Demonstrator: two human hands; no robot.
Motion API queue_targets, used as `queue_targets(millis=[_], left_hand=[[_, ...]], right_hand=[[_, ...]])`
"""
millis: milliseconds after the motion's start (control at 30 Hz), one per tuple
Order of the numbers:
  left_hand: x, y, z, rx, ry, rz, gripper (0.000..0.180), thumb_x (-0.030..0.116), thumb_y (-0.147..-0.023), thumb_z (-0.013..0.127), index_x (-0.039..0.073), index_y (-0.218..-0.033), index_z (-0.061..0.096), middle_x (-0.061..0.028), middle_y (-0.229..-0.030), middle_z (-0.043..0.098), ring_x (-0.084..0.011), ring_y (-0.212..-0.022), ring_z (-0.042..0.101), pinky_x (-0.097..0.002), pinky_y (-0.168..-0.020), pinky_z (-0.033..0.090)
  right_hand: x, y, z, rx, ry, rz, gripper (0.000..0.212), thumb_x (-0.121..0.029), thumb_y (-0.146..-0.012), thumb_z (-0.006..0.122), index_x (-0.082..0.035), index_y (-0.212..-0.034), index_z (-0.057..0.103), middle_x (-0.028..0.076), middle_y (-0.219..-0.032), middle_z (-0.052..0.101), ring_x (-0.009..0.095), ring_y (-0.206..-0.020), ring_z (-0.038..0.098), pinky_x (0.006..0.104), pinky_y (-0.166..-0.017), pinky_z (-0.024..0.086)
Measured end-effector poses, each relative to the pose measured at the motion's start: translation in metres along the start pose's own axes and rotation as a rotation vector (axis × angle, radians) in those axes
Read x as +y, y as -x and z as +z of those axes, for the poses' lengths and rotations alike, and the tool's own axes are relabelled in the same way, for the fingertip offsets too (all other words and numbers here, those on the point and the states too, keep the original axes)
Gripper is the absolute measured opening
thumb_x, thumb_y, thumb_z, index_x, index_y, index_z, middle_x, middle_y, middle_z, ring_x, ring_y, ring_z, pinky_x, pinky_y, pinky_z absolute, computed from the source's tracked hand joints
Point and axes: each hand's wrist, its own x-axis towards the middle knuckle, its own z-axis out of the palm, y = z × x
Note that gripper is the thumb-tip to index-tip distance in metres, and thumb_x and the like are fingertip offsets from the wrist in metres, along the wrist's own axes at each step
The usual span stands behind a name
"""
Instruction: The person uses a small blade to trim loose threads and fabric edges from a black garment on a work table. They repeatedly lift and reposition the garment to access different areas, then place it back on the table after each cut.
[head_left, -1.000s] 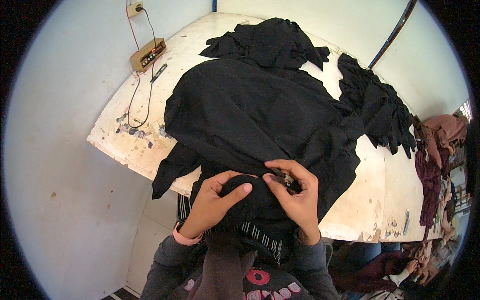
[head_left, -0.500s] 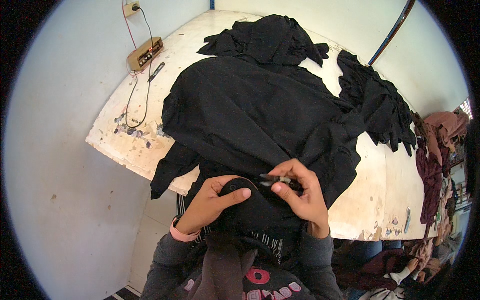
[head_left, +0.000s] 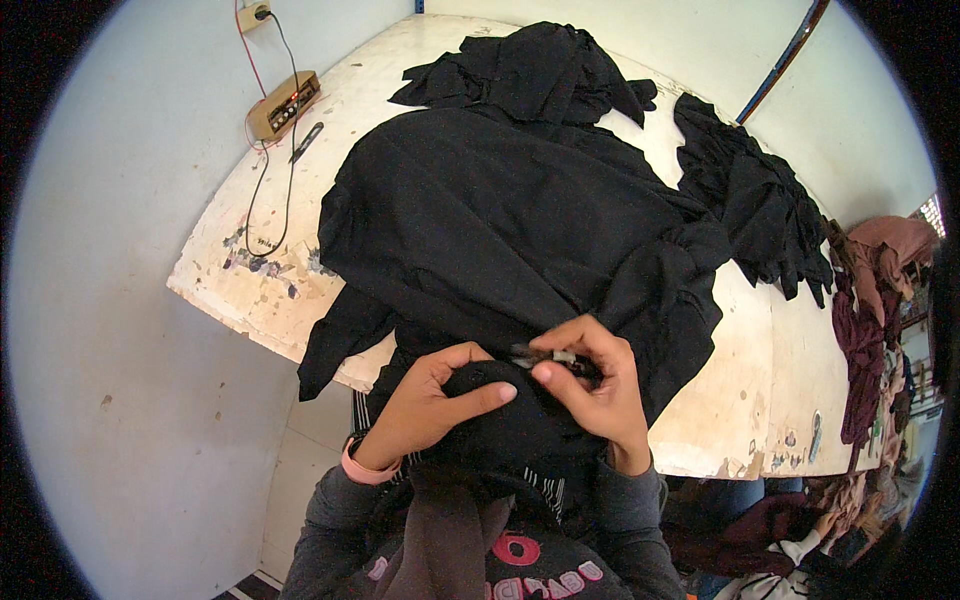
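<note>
Lettering (head_left: 562, 582), pink on dark top (head_left: 570, 545), left hand (head_left: 425, 400) pinching black fabric (head_left: 520, 405)

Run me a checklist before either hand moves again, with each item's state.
1. Left hand gripping the black fabric cloth: ok, thumb on top.
2. Right hand holding the small, dark tool with a pale band: ok.
3. Tool tip off the cloth: cannot tell, blurred.
4. Cloth wholly on the pale, worn table: not ok, overhangs the near edge.
5. Thin black looped cable clear of the cloth: ok.
</note>
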Motion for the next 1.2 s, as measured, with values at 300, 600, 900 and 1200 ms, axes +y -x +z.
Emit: queue_targets(millis=[300, 600, 900, 1200], left_hand=[[-0.003, -0.009, -0.047, 0.203, 0.056, 0.146, 0.021, 0.021, -0.101, 0.068, 0.001, -0.108, 0.070, -0.0073, -0.091, 0.075, -0.0100, -0.080, 0.068, -0.0240, -0.074, 0.053], [0.006, 0.001, -0.023, 0.460, -0.584, 0.435, 0.027, 0.017, -0.083, 0.084, 0.003, -0.103, 0.072, -0.0090, -0.097, 0.073, -0.0215, -0.092, 0.070, -0.0340, -0.083, 0.052], [-0.005, 0.002, 0.003, 0.341, -0.344, 0.350, 0.024, 0.018, -0.082, 0.086, 0.001, -0.095, 0.075, -0.0006, -0.078, 0.061, -0.0116, -0.076, 0.055, -0.0274, -0.071, 0.042], [-0.011, -0.002, 0.001, 0.244, -0.006, 0.139, 0.018, 0.013, -0.089, 0.080, 0.001, -0.101, 0.077, 0.0040, -0.080, 0.060, -0.0040, -0.075, 0.052, -0.0213, -0.069, 0.040]], right_hand=[[0.002, 0.000, -0.002, 0.040, -0.366, 0.251, 0.037, 0.008, -0.086, 0.076, -0.003, -0.115, 0.057, 0.004, -0.092, 0.072, 0.008, -0.088, 0.068, 0.0228, -0.080, 0.053], [0.012, 0.001, -0.004, 0.147, -0.441, 0.257, 0.035, 0.006, -0.090, 0.073, -0.004, -0.119, 0.056, 0.005, -0.095, 0.072, 0.008, -0.091, 0.065, 0.0232, -0.083, 0.050], [0.016, 0.004, -0.003, 0.249, -0.414, 0.223, 0.031, 0.004, -0.090, 0.074, -0.005, -0.115, 0.059, 0.004, -0.097, 0.071, 0.008, -0.089, 0.065, 0.0220, -0.079, 0.049], [-0.010, 0.009, 0.016, 0.361, 0.473, -0.240, 0.035, -0.011, -0.072, 0.088, -0.011, -0.105, 0.076, 0.001, -0.077, 0.062, 0.013, -0.066, 0.059, 0.0279, -0.062, 0.043]])
